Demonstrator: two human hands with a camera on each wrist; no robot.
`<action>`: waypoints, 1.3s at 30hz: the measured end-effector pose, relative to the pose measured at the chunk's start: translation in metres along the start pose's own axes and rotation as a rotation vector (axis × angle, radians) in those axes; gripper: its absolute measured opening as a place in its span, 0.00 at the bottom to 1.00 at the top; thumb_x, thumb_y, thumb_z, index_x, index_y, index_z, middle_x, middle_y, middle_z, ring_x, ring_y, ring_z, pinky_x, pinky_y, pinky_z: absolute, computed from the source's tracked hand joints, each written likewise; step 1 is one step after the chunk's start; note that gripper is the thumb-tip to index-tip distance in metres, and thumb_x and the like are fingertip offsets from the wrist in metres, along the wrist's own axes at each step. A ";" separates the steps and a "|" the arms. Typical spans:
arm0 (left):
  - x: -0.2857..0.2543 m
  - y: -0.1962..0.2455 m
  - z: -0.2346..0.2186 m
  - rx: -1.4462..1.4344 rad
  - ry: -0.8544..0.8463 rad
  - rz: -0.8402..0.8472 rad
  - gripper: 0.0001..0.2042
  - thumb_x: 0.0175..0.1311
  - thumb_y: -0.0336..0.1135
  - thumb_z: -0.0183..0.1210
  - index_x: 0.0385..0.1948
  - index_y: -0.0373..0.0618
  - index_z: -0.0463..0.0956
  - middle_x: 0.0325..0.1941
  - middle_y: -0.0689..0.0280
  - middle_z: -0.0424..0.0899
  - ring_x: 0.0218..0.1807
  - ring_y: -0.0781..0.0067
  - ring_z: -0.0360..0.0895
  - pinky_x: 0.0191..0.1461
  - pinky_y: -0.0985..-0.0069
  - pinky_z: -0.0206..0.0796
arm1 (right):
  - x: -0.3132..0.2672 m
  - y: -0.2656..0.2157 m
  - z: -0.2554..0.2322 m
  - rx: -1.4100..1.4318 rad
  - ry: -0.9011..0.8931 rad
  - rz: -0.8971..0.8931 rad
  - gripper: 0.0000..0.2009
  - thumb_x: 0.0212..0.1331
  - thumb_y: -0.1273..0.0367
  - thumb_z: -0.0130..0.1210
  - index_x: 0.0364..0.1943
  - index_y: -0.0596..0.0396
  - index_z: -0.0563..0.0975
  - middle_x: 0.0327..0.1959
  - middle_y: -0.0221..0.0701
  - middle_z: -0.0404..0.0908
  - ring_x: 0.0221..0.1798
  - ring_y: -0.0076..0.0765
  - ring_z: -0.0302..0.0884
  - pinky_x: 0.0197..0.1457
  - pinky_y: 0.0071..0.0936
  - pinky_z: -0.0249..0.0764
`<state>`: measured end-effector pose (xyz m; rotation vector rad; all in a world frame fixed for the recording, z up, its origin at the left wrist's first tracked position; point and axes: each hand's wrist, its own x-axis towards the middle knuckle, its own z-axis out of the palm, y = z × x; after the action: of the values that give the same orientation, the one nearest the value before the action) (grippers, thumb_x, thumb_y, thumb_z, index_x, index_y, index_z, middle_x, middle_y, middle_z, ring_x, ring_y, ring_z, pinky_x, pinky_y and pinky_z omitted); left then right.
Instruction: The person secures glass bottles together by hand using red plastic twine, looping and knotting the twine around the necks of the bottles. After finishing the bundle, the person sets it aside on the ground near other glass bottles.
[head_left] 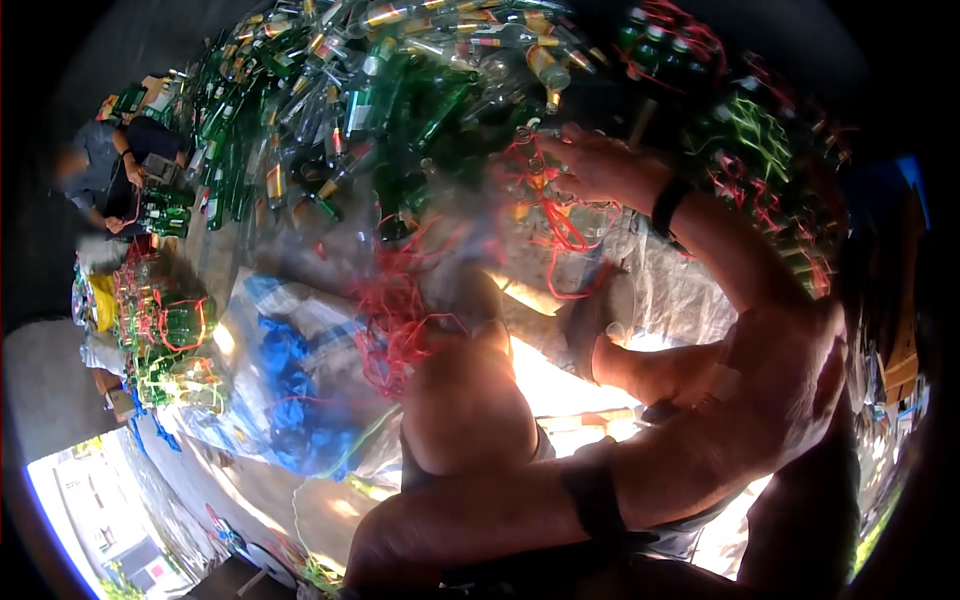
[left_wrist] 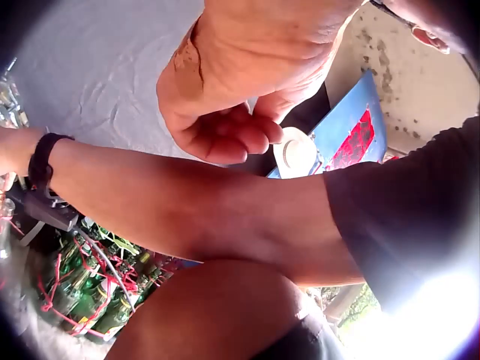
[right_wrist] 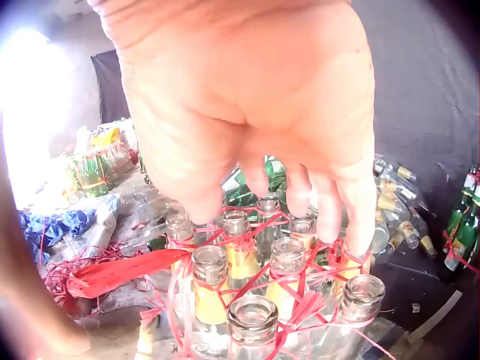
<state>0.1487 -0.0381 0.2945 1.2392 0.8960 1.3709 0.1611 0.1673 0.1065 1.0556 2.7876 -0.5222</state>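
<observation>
My right hand [head_left: 600, 168] is over a bundle of clear glass bottles [right_wrist: 253, 319] tied at the necks with red plastic string [right_wrist: 127, 271]. In the right wrist view the right hand [right_wrist: 251, 112] has its fingers spread and pointing down, fingertips right at the far bottle necks; the bottles' lower parts are hidden. The left hand [left_wrist: 240, 82] hangs loosely curled with nothing in its fingers, close over my right arm [left_wrist: 202, 202]. In the head view the left hand [head_left: 720, 435] is near the right elbow.
A big heap of loose bottles [head_left: 330, 90] lies ahead. Tangled red string [head_left: 395, 330] and blue plastic [head_left: 290, 370] are on the floor to the left. Another person [head_left: 115, 170] handles green bottles [head_left: 165, 212] at far left; tied bundles [head_left: 760, 150] stand at right.
</observation>
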 end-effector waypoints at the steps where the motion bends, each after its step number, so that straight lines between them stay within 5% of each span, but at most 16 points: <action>1: 0.000 0.000 -0.002 0.001 0.001 0.003 0.02 0.63 0.24 0.61 0.32 0.40 0.77 0.27 0.54 0.81 0.28 0.52 0.83 0.32 0.60 0.71 | 0.004 0.002 0.004 -0.002 -0.002 -0.004 0.39 0.62 0.60 0.66 0.79 0.44 0.63 0.60 0.50 0.74 0.57 0.59 0.80 0.59 0.52 0.79; 7: 0.000 -0.004 -0.009 0.005 -0.006 0.000 0.02 0.62 0.25 0.61 0.31 0.40 0.77 0.27 0.54 0.80 0.28 0.52 0.83 0.32 0.60 0.71 | 0.006 -0.010 0.009 0.002 0.100 0.025 0.37 0.58 0.60 0.68 0.74 0.46 0.70 0.60 0.45 0.75 0.58 0.56 0.79 0.58 0.53 0.78; 9: -0.001 -0.005 -0.010 0.007 -0.010 -0.003 0.02 0.62 0.25 0.61 0.31 0.40 0.77 0.26 0.54 0.80 0.28 0.52 0.82 0.32 0.60 0.71 | 0.005 -0.010 0.018 0.032 0.204 -0.026 0.34 0.62 0.54 0.63 0.72 0.44 0.69 0.64 0.49 0.71 0.58 0.67 0.82 0.58 0.62 0.80; 19: -0.002 -0.009 -0.012 0.014 -0.032 0.002 0.02 0.62 0.27 0.61 0.31 0.41 0.78 0.26 0.55 0.80 0.27 0.53 0.81 0.32 0.60 0.70 | 0.026 0.005 0.066 -0.176 0.219 -0.059 0.31 0.61 0.54 0.63 0.68 0.48 0.73 0.66 0.48 0.71 0.59 0.63 0.82 0.60 0.57 0.81; 21: -0.003 -0.009 -0.010 0.015 -0.041 0.002 0.02 0.62 0.27 0.61 0.31 0.41 0.78 0.26 0.55 0.80 0.27 0.53 0.81 0.32 0.60 0.70 | 0.021 0.008 0.058 -0.683 0.180 -0.410 0.34 0.61 0.53 0.64 0.70 0.52 0.71 0.66 0.49 0.71 0.58 0.62 0.82 0.60 0.55 0.81; 22: -0.004 -0.010 -0.010 0.017 -0.043 0.002 0.02 0.62 0.27 0.61 0.31 0.41 0.78 0.26 0.55 0.80 0.27 0.53 0.81 0.32 0.60 0.70 | 0.023 0.007 0.062 -0.682 0.180 -0.410 0.34 0.61 0.53 0.64 0.70 0.52 0.71 0.66 0.49 0.71 0.58 0.62 0.82 0.60 0.55 0.81; 24: -0.004 -0.011 -0.009 0.019 -0.047 0.005 0.02 0.62 0.27 0.61 0.31 0.41 0.78 0.26 0.55 0.80 0.27 0.53 0.81 0.32 0.60 0.70 | 0.029 -0.007 0.061 -0.166 0.223 -0.070 0.38 0.61 0.52 0.65 0.71 0.57 0.69 0.64 0.50 0.71 0.59 0.62 0.81 0.60 0.55 0.81; 27: -0.005 -0.011 -0.009 0.026 -0.054 0.006 0.03 0.62 0.28 0.61 0.30 0.41 0.78 0.26 0.55 0.80 0.27 0.53 0.81 0.32 0.60 0.70 | 0.012 -0.030 0.017 -0.053 0.040 0.081 0.41 0.59 0.51 0.68 0.72 0.60 0.68 0.66 0.53 0.69 0.63 0.63 0.79 0.61 0.53 0.81; 31: -0.006 -0.011 -0.008 0.030 -0.062 0.010 0.03 0.62 0.29 0.61 0.30 0.41 0.78 0.26 0.55 0.79 0.26 0.53 0.80 0.32 0.60 0.70 | 0.018 -0.012 0.036 0.061 0.014 0.056 0.44 0.56 0.52 0.71 0.73 0.62 0.67 0.66 0.56 0.68 0.64 0.65 0.77 0.61 0.53 0.81; 33: -0.007 -0.011 -0.008 0.035 -0.070 0.011 0.03 0.62 0.29 0.61 0.30 0.41 0.78 0.26 0.55 0.79 0.26 0.53 0.80 0.32 0.60 0.70 | 0.034 0.015 0.085 0.091 0.335 -0.119 0.45 0.54 0.53 0.73 0.72 0.63 0.67 0.65 0.57 0.68 0.61 0.67 0.78 0.60 0.55 0.80; 39: -0.008 -0.011 -0.007 0.049 -0.086 0.016 0.04 0.61 0.30 0.61 0.30 0.41 0.78 0.26 0.55 0.79 0.26 0.54 0.79 0.33 0.60 0.70 | 0.025 -0.002 0.063 0.046 0.278 -0.064 0.42 0.52 0.54 0.75 0.67 0.65 0.70 0.60 0.57 0.69 0.58 0.69 0.79 0.60 0.56 0.80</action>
<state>0.1440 -0.0429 0.2808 1.3352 0.8662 1.3053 0.1398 0.1591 0.0422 1.1301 3.0728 -0.4814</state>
